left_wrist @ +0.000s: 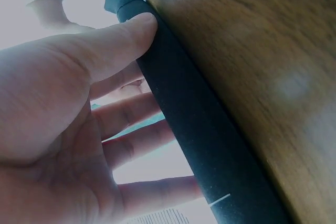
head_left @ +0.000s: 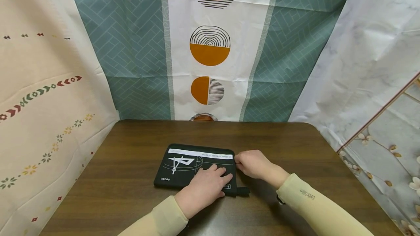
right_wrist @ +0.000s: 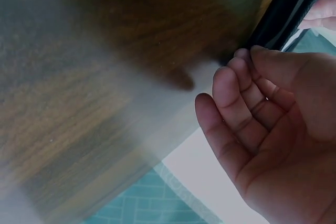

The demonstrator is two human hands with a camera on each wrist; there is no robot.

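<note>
A black zip case lies flat on the table, printed with a white compass and set square and crossed by a white label strip. My left hand rests spread on its near right part. In the left wrist view, the thumb presses the case's side and the fingers reach over the top face. At the right edge, near the far corner, my right hand pinches what looks like the zipper pull, hidden by the fingertips. A short black tab sticks out at the near right corner.
The brown wooden table extends around the case on all sides. Behind it hangs a patterned cloth, with a cream cloth on the left and a marbled, flowered one on the right.
</note>
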